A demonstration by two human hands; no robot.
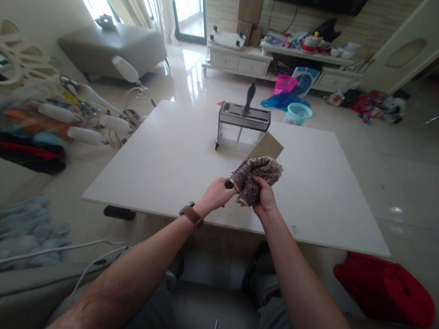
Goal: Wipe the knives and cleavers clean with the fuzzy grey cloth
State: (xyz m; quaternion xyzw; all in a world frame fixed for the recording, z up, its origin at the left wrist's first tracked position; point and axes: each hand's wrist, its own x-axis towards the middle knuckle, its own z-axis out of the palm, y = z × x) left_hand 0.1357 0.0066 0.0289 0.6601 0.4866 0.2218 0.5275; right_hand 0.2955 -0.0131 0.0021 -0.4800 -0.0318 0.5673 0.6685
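My left hand [217, 193], a brown watch at its wrist, is closed round the dark handle of a cleaver [269, 145]. The cleaver's broad blade points away and to the right above the white table. In my right hand [266, 197] is a bunched brown patterned cloth [254, 180], pressed over the lower part of the blade. The cloth hides that part of the blade and some of my fingers. Just beyond the blade stands a knife block [244, 117] with clear sides, and one black-handled knife [249, 97] sits upright in it.
The white table [158, 165] spreads in front of me. On the floor at its right lies a red bag-like object [384, 289]. A turquoise basket [298, 113] and a pink basket [285, 84] stand behind the table. White lamp arms [116, 124] reach close to its left edge.
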